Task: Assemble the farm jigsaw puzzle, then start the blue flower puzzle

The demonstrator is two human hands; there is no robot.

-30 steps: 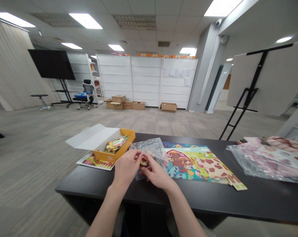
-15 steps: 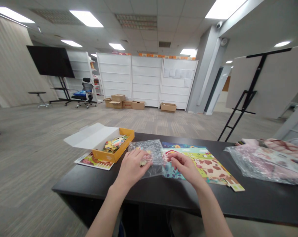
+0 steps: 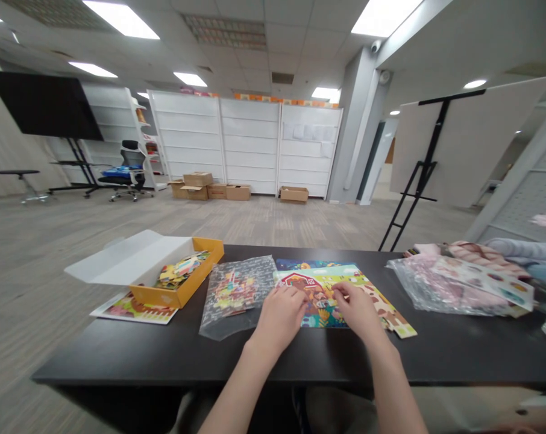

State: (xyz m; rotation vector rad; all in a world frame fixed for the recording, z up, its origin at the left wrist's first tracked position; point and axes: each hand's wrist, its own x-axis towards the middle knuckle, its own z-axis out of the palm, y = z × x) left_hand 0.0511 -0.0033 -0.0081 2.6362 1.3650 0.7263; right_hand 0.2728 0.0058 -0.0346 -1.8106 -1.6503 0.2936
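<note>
A colourful jigsaw puzzle [image 3: 320, 280] with a red barn and a brown-spotted cow lies on the black table, over a darker blue picture. My left hand [image 3: 282, 313] is at its lower left edge, fingers bent and drawn together; what is under the fingertips is hidden. Over the middle of the puzzle, my right hand [image 3: 357, 306] has thumb and fingers pinched close to the surface. Anything in that pinch is too small to make out. Left of my left hand, a clear plastic bag [image 3: 261, 274] with bright puzzle pieces [image 3: 234, 292] inside lies flat.
An open yellow box [image 3: 200, 280] of loose puzzle pieces stands at the left on a printed picture sheet [image 3: 140, 310]. Plastic-wrapped pink goods [image 3: 454, 286] lie at the right of the table [image 3: 237, 364]. An easel [image 3: 417, 175] stands beyond.
Both hands have left the plastic bag, which now lies flat at the left. My left hand has moved right to the puzzle, whose barn part is now uncovered. The view has turned rightward.
</note>
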